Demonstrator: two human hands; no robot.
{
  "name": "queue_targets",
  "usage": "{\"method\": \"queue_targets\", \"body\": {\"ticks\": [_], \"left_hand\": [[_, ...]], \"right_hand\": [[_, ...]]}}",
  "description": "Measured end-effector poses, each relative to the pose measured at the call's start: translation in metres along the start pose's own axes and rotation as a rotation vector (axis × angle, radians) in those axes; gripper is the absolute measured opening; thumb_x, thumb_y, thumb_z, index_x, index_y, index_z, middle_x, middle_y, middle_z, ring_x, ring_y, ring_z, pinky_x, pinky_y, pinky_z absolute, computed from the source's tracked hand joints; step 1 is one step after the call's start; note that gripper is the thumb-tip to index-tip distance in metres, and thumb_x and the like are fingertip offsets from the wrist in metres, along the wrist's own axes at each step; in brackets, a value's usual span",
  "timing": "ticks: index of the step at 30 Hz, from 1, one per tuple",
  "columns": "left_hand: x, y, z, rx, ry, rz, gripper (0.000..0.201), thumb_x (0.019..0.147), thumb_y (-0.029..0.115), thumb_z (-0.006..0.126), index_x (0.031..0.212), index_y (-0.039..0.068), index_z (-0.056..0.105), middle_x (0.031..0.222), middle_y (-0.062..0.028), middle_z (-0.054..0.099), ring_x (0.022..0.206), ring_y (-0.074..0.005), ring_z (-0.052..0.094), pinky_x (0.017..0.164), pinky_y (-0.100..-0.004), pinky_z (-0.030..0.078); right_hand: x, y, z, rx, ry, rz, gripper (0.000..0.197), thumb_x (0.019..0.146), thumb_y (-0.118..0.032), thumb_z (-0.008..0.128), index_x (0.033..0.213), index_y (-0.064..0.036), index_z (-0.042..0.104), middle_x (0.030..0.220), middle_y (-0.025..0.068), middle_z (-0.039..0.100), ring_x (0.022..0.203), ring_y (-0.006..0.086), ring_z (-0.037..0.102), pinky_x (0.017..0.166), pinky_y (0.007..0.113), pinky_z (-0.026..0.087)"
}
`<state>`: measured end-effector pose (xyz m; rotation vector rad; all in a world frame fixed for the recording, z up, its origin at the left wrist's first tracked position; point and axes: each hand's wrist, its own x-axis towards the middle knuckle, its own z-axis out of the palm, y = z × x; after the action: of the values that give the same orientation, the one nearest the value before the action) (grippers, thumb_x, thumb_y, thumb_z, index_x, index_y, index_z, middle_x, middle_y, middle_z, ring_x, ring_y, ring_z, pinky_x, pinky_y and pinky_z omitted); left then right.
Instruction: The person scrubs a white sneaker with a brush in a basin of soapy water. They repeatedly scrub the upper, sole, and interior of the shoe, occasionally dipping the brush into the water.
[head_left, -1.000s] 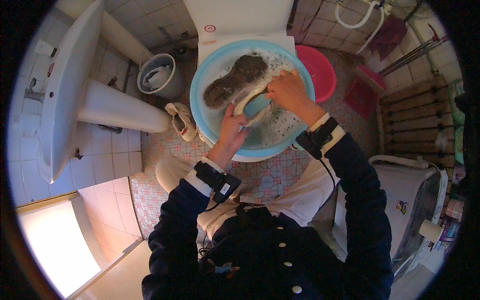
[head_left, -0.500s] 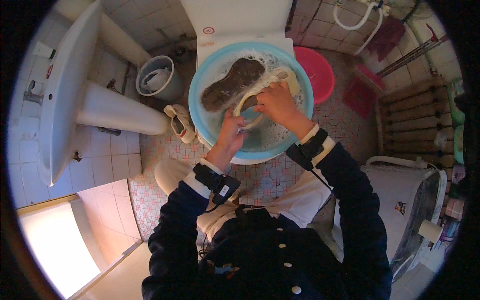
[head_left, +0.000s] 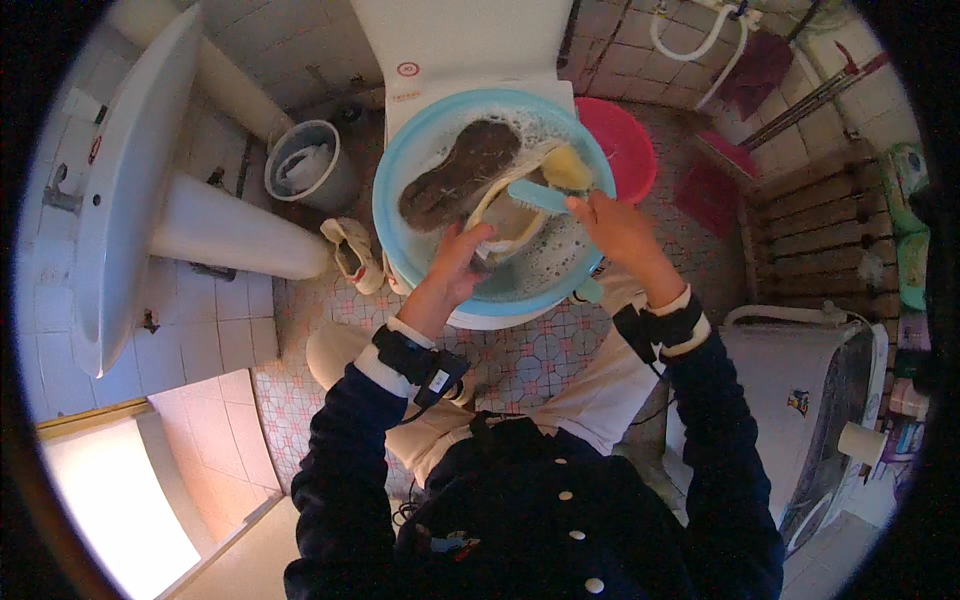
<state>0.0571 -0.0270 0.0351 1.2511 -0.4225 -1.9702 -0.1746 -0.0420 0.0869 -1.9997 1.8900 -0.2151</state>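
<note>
A light blue basin (head_left: 385, 215) of soapy water stands on the white toilet. My left hand (head_left: 455, 268) is closed on the near end of a cream shoe (head_left: 498, 195) in the basin; its other end looks yellowish. My right hand (head_left: 628, 240), at the basin's right rim, grips a light blue brush (head_left: 538, 195) by one end. The brush lies across the shoe's opening with its head pointing left; whether it touches the shoe I cannot tell. Beside the shoe a dark brown, sole-shaped piece (head_left: 462, 172) rests in the suds.
A white shoe (head_left: 352, 255) sits on the tiled floor, left of the basin. Behind it stands a grey bucket (head_left: 330, 180). A pink basin (head_left: 632, 150) is at the right, a pedestal sink (head_left: 135, 190) at the left. A pale green object (head_left: 590, 291) shows by the near rim.
My right hand has moved right and back from the shoe, and the brush now shows plainly. My left hand keeps its hold on the shoe.
</note>
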Motion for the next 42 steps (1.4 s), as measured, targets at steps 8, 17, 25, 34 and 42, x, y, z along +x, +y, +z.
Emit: {"method": "queue_targets", "body": {"ticks": [8, 17, 25, 34, 42], "left_hand": [[-0.011, -0.007, 0.007, 0.113, -0.055, 0.019, 0.057, 0.068, 0.025, 0.071, 0.112, 0.002, 0.040, 0.108, -0.0123, 0.050, 0.099, -0.0274, 0.049, 0.081, -0.0509, 0.039], [-0.017, -0.007, 0.013, 0.073, -0.117, -0.098, 0.055, 0.074, 0.045, 0.064, 0.115, 0.013, 0.046, 0.112, -0.0077, 0.048, 0.100, -0.0241, 0.047, 0.075, -0.0451, 0.041], [0.005, -0.007, 0.015, -0.247, -0.257, -0.277, 0.058, 0.076, 0.057, 0.051, 0.117, 0.017, 0.045, 0.114, -0.0084, 0.046, 0.103, -0.0273, 0.043, 0.081, -0.0500, 0.036], [0.009, -0.007, 0.021, -0.478, -0.420, -0.281, 0.040, 0.083, 0.038, 0.052, 0.115, 0.015, 0.045, 0.115, -0.0082, 0.048, 0.104, -0.0252, 0.047, 0.078, -0.0487, 0.042], [0.005, -0.011, 0.016, -0.251, -0.353, -0.109, 0.040, 0.081, 0.031, 0.056, 0.115, 0.013, 0.045, 0.113, -0.0082, 0.050, 0.103, -0.0246, 0.048, 0.081, -0.0488, 0.041]], "right_hand": [[-0.040, -0.003, 0.002, -0.007, 0.022, -0.149, 0.043, 0.084, -0.025, 0.047, 0.121, -0.0038, 0.042, 0.089, 0.0209, 0.054, 0.074, 0.0382, 0.057, 0.063, 0.047, 0.047], [-0.029, -0.039, -0.002, -0.050, -0.072, -0.226, 0.018, 0.073, -0.004, 0.047, 0.087, 0.0013, 0.057, 0.078, 0.0208, 0.057, 0.078, 0.0367, 0.056, 0.066, 0.043, 0.046], [-0.020, -0.048, 0.022, 0.051, 0.048, -0.113, 0.018, 0.073, -0.004, 0.047, 0.087, 0.0018, 0.057, 0.083, 0.0205, 0.058, 0.084, 0.0384, 0.054, 0.070, 0.044, 0.045], [-0.027, -0.037, 0.028, 0.096, 0.104, -0.279, 0.032, 0.070, -0.011, 0.058, 0.099, 0.0009, 0.051, 0.112, 0.0190, 0.045, 0.086, 0.0370, 0.056, 0.071, 0.047, 0.047], [0.018, -0.023, 0.044, 0.059, 0.061, -0.267, 0.031, 0.070, -0.009, 0.057, 0.100, -0.0032, 0.050, 0.100, 0.0179, 0.054, 0.085, 0.0344, 0.057, 0.070, 0.046, 0.046]]}}
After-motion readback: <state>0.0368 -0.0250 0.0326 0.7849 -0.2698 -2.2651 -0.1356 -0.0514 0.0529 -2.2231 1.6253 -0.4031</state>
